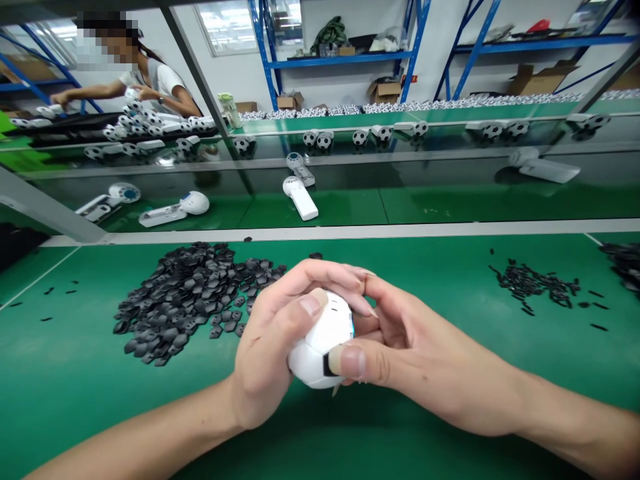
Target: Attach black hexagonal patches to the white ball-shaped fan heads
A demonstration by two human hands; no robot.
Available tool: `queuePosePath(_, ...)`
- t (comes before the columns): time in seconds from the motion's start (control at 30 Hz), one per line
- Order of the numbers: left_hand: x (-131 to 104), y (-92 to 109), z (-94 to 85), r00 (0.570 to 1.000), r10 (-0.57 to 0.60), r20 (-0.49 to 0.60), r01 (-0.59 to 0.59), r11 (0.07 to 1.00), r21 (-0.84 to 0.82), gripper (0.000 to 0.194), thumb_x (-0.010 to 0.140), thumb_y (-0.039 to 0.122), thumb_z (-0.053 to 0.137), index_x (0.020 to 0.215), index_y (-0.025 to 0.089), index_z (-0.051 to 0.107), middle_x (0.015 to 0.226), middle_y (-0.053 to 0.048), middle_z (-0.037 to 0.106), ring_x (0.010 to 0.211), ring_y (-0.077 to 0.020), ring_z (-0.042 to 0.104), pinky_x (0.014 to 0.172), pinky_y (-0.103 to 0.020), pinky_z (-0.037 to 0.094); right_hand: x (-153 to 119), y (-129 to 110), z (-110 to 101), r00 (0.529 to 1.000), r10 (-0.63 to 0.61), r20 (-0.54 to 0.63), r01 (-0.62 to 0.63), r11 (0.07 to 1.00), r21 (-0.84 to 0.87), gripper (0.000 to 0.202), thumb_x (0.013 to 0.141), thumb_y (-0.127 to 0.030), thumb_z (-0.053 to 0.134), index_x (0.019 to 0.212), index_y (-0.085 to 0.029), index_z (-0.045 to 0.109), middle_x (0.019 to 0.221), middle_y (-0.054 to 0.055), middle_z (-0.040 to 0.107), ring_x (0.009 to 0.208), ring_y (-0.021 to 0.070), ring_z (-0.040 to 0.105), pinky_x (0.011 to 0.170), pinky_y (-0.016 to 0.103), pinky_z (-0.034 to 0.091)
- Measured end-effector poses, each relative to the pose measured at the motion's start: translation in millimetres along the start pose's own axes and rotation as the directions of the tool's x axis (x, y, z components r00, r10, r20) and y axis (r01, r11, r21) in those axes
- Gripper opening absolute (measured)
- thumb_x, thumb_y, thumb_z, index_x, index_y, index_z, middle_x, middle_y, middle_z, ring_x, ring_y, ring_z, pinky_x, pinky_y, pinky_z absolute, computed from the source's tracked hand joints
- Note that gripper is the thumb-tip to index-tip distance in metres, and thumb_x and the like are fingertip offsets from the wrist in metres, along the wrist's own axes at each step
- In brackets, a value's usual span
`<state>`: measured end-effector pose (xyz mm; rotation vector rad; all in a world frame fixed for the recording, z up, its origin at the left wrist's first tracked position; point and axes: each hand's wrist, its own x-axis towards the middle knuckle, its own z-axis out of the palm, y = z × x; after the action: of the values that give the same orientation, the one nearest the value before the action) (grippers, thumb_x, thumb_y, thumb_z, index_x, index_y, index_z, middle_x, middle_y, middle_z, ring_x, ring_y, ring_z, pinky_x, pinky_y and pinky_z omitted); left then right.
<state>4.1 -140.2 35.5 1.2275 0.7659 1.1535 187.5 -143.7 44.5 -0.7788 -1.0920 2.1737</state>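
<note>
Both hands hold a white ball-shaped housing [316,357] with a soccer-ball pattern, above the green tabletop. My left hand [280,333] wraps round its left side, the thumb lying on top near small slots. On the lower front, the thumb of my right hand [400,340] presses at a black patch [329,365]. Fingers of both hands meet behind the ball, partly hidden. To the left, a heap of black pentagon-like pieces [195,293] lies close to my left hand.
Small black strips [540,283] lie scattered at the right. Beyond the white table edge, a belt carries white handheld units [301,200]. Soccer-ball heads [325,140] line a glass ledge. At the back left a person [160,83] handles a pile of units [145,123]. Blue shelves [345,61] stand behind.
</note>
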Motion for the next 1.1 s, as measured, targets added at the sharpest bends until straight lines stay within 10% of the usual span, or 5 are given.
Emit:
queuePosePath(0.4,-16,-6,6.9,0.978,0.209,0.027,-0.209,0.940,0.270,0.027,0.104,0.034,0.061,0.091,0.028,0.084,0.087,-0.006,0.078,0.112,-0.0313,0.071,0.127,-0.052,0.039,-5,-2,9,0.996,-0.030,-0.086,0.008,0.969,-0.246,0.075,0.076,-0.045,0.101,0.135,-0.027,0.059,0.124,0.005,0.072,0.110,0.0245,0.072,0.090,0.036,0.063)
queuePosePath(0.53,-11,-11,6.9,0.977,0.155,-0.146,-0.124,0.972,0.201,0.015,0.102,0.035,0.071,0.115,0.032,0.079,0.137,-0.003,0.072,0.132,-0.0291,0.064,0.113,-0.041,0.054,-2,-3,-4,0.991,-0.084,-0.104,0.025,0.879,-0.476,0.066,0.073,-0.047,0.101,0.119,-0.026,0.058,0.105,0.001,0.072,0.092,0.0203,0.069,0.076,0.031,0.058)
queuePosePath(0.7,8,-17,6.1,0.947,-0.221,-0.232,0.216,0.975,-0.045,0.056,0.097,0.052,0.079,0.144,0.028,0.063,0.138,-0.007,0.071,0.120,-0.0266,0.071,0.087,-0.029,0.063,11,14,-20,0.905,-0.419,-0.071,0.188,0.545,-0.817,0.046,0.090,-0.041,0.086,0.091,-0.026,0.043,0.084,-0.004,0.063,0.072,0.0156,0.056,0.066,0.029,0.042)
queuePosePath(0.87,20,-13,1.6,0.878,-0.456,-0.145,0.417,0.878,-0.234,0.030,0.095,0.037,0.081,0.117,0.019,0.072,0.102,-0.006,0.075,0.088,-0.0189,0.072,0.070,-0.024,0.065,13,2,-34,0.850,-0.520,0.081,0.142,0.079,-0.987,0.024,0.101,-0.039,0.077,0.094,-0.022,0.061,0.103,0.005,0.074,0.092,0.0235,0.063,0.076,0.034,0.043)
queuePosePath(1.1,31,-5,-12.6,0.898,-0.327,-0.295,0.289,0.943,-0.164,0.058,0.096,0.037,0.081,0.150,0.028,0.061,0.107,-0.006,0.076,0.091,-0.0209,0.073,0.056,-0.022,0.062,17,-32,-86,0.938,-0.277,-0.211,-0.261,-0.160,-0.952,0.022,0.103,-0.021,0.065,0.102,-0.023,0.086,0.098,0.008,0.086,0.089,0.0289,0.077,0.070,0.036,0.045)
